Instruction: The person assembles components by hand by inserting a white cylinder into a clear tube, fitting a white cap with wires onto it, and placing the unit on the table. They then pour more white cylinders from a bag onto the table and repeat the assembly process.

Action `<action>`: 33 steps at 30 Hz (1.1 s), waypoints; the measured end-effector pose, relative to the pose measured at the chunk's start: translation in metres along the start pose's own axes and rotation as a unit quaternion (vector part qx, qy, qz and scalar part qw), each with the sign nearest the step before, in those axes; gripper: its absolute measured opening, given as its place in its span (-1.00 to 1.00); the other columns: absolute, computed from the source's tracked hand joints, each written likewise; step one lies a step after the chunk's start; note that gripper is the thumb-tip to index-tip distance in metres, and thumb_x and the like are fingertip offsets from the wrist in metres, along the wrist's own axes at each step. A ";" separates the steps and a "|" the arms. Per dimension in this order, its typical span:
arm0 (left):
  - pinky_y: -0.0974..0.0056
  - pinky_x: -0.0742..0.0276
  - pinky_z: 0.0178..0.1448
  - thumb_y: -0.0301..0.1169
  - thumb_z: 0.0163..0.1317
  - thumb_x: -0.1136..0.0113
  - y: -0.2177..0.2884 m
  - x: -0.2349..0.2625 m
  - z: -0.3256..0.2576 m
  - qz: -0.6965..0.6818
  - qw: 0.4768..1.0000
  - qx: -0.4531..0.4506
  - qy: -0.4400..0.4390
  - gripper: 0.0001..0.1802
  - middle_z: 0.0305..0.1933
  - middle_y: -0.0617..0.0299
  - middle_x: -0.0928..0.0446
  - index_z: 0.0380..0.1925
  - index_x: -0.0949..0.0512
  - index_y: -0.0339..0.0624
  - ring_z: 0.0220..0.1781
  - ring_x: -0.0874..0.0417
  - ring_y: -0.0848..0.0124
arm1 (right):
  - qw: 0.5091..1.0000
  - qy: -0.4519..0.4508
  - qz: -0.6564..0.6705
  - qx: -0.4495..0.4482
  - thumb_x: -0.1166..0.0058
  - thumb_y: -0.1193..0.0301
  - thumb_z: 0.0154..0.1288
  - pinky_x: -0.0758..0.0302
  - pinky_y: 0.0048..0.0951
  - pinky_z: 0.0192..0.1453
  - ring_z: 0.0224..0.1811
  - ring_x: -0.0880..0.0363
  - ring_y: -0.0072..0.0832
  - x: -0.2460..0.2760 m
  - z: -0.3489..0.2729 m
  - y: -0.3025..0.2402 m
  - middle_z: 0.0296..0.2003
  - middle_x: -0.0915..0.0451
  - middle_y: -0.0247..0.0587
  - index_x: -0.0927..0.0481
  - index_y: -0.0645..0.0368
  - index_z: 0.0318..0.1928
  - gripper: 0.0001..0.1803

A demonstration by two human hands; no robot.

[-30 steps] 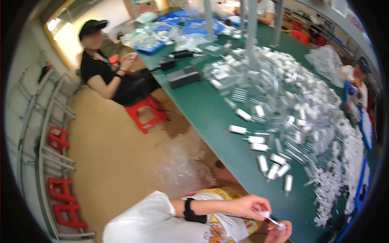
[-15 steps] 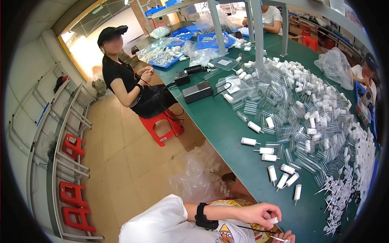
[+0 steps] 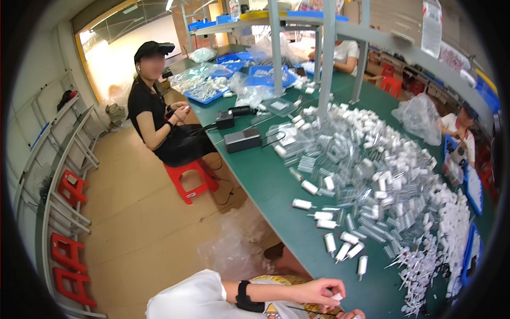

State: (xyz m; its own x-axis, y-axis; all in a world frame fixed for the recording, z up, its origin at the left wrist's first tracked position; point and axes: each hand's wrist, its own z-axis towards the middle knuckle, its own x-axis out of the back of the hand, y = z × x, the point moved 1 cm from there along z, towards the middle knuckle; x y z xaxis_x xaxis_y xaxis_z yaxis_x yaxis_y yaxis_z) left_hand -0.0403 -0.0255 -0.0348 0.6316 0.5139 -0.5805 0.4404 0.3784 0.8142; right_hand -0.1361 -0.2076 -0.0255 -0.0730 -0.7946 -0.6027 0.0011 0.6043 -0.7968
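Note:
My left hand (image 3: 322, 293), with a black band on its wrist, is closed at the near edge of the green table. Between its thumb and fingers it pinches a small white cylinder (image 3: 337, 297). Just below, at the bottom edge of the picture, my right hand (image 3: 348, 315) is mostly cut off. Its fingers are bent around a small white part (image 3: 357, 317) whose shape is mostly hidden. A dark cord passes between my lap and the hands. Closest on the table lie several loose white cylinders with thin metal pins, such as one standing apart (image 3: 362, 265).
A big heap of clear plastic tubes (image 3: 340, 154) and white pieces covers the table (image 3: 260, 186). White stemmed parts (image 3: 417, 274) lie at the right. Grey shelf posts (image 3: 325, 69) rise from the tabletop. A black box (image 3: 243, 140) sits near a co-worker (image 3: 154, 106) on a red stool (image 3: 191, 181).
The view has shifted, so the table and my hands appear further left and the heap lower. My right hand has slipped further out of the bottom edge. Both hands stay close together.

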 end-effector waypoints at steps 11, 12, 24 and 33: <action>0.28 -0.64 -0.15 -0.49 0.24 -0.09 0.000 -0.001 0.005 0.023 1.000 0.001 0.004 -0.72 -0.16 0.11 -0.45 -0.07 -0.33 -0.29 -0.18 -0.61 0.34 | 0.999 0.027 -0.025 -0.012 0.01 0.37 0.32 -0.32 -0.58 -0.31 -0.40 -0.35 -0.54 -0.005 0.008 0.001 -0.47 -0.40 -0.26 -0.29 0.36 0.09 -0.58; 0.28 -0.64 -0.17 -0.49 0.24 -0.09 0.003 -0.003 0.005 0.010 1.000 0.008 -0.001 -0.72 -0.17 0.11 -0.46 -0.08 -0.33 -0.29 -0.17 -0.61 0.34 | 0.999 0.024 -0.027 -0.007 0.01 0.37 0.32 -0.32 -0.58 -0.31 -0.40 -0.35 -0.54 -0.004 0.009 0.003 -0.47 -0.40 -0.26 -0.29 0.36 0.09 -0.58; 0.38 -0.56 -0.18 -0.43 0.20 -0.18 -0.002 0.000 0.004 0.033 0.998 0.011 0.061 -0.70 -0.17 0.15 -0.51 -0.09 -0.40 -0.25 -0.21 -0.60 0.42 | 0.988 0.063 -0.130 -0.054 0.12 0.48 0.36 -0.45 -0.51 -0.20 -0.37 -0.49 -0.45 -0.016 0.016 0.006 -0.34 -0.54 -0.13 -0.34 0.25 -0.02 -0.78; 0.37 -0.56 -0.10 -0.44 0.23 -0.12 0.008 0.001 -0.003 0.032 0.999 0.041 0.014 -0.69 -0.12 0.20 -0.50 -0.03 -0.38 -0.23 -0.11 -0.56 0.45 | 0.985 0.017 -0.170 -0.007 -0.04 0.46 0.29 -0.51 -0.40 -0.01 -0.12 -0.54 -0.43 0.007 0.014 0.030 -0.13 -0.54 -0.12 -0.41 0.30 0.06 -0.65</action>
State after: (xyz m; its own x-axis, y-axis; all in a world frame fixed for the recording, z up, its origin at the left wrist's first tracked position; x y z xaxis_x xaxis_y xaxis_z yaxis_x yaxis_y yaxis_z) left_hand -0.0378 -0.0198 -0.0291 0.6433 0.5561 -0.5262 0.4513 0.2798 0.8474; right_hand -0.1225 -0.1957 -0.0536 -0.1000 -0.9488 -0.2996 -0.0423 0.3048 -0.9515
